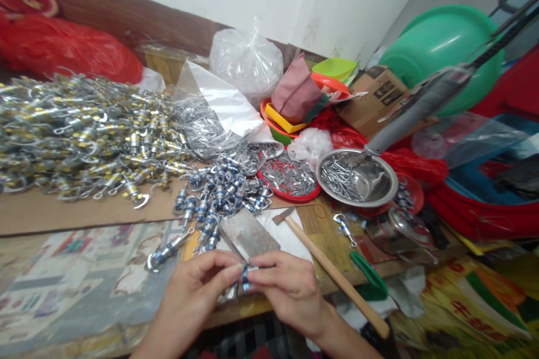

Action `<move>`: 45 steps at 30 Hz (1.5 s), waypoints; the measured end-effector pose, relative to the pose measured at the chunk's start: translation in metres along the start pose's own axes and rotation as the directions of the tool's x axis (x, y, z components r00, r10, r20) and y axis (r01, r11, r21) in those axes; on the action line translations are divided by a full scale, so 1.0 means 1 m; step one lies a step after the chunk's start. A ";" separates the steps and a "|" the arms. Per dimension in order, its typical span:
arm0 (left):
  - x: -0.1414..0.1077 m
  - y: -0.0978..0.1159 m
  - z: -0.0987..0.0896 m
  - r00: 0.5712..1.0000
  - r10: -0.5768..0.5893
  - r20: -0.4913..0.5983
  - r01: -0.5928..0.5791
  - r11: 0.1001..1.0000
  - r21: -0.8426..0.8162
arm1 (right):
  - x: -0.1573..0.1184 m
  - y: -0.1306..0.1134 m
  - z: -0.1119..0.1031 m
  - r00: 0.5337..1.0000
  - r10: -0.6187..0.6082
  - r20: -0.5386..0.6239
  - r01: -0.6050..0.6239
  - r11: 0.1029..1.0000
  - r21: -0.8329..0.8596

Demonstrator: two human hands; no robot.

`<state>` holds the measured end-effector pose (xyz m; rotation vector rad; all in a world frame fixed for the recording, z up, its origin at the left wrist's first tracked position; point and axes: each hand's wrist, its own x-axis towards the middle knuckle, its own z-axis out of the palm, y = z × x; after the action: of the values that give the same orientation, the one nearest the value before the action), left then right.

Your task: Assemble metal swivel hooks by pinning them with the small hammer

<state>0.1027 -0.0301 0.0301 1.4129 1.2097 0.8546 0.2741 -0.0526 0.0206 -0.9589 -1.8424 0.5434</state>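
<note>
My left hand and my right hand meet at the table's front edge. Between their pinched fingertips is a small blue metal piece; the fingers cover much of it. Just behind them lies a grey metal block. To its right rests a hammer with a wooden handle. A pile of blue-banded hooked metal fittings spreads behind the block, and one loose blue-banded fitting lies to the left of my hands.
Gold-banded hooked fittings are heaped at the left. A red tray of small metal pieces adjoins a steel bowl of metal pins. A grey-handled lever slants over the right side. Further right stands a lidded metal container.
</note>
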 end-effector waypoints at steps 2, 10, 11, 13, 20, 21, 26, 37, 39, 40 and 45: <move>-0.002 -0.004 0.003 0.999 -0.046 0.001 0.046 0.994 -0.101 | 0.000 -0.003 0.002 0.993 0.111 -0.028 -0.110 0.993 0.045; -0.005 -0.015 0.012 0.981 -0.189 0.035 0.184 0.878 -0.441 | 0.038 0.028 -0.033 0.941 0.284 0.183 -0.236 0.940 -0.245; -0.004 -0.014 0.012 0.981 -0.187 0.046 0.187 0.874 -0.449 | 0.050 0.042 -0.045 0.945 0.319 0.072 -0.251 0.847 -0.469; 0.000 -0.013 0.011 0.983 -0.167 0.071 0.180 0.872 -0.455 | 0.075 0.075 -0.066 0.909 0.417 -0.024 -0.297 0.605 -0.738; 0.011 -0.014 0.007 0.975 -0.166 0.145 0.211 0.894 -0.396 | 0.113 0.143 -0.081 0.819 0.573 0.012 -0.306 0.454 -0.837; 0.012 -0.015 0.006 0.975 -0.171 0.143 0.215 0.891 -0.400 | 0.115 0.145 -0.081 0.820 0.571 0.014 -0.307 0.461 -0.833; 0.013 -0.018 0.006 0.981 -0.174 0.081 0.192 0.891 -0.411 | 0.116 0.136 -0.084 0.872 0.488 -0.031 -0.343 0.564 -0.751; 0.015 -0.017 0.008 0.985 -0.163 0.061 0.173 0.877 -0.449 | 0.025 0.019 -0.007 0.989 -0.090 0.116 0.111 0.975 -0.192; 0.015 -0.016 0.009 0.986 -0.150 0.070 0.166 0.875 -0.455 | 0.022 0.018 0.000 0.980 -0.157 0.122 0.180 0.961 -0.209; 0.015 -0.015 0.009 0.987 -0.140 0.073 0.158 0.875 -0.458 | 0.021 0.019 0.001 0.975 -0.176 0.138 0.203 0.954 -0.221; 0.014 -0.016 0.010 0.990 -0.122 0.068 0.139 0.870 -0.473 | 0.021 0.014 -0.004 0.972 -0.056 0.227 0.124 0.947 -0.297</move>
<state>0.1119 -0.0196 0.0106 0.9291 0.9659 0.9492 0.2779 -0.0275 0.0237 -1.0461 -2.2027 0.3146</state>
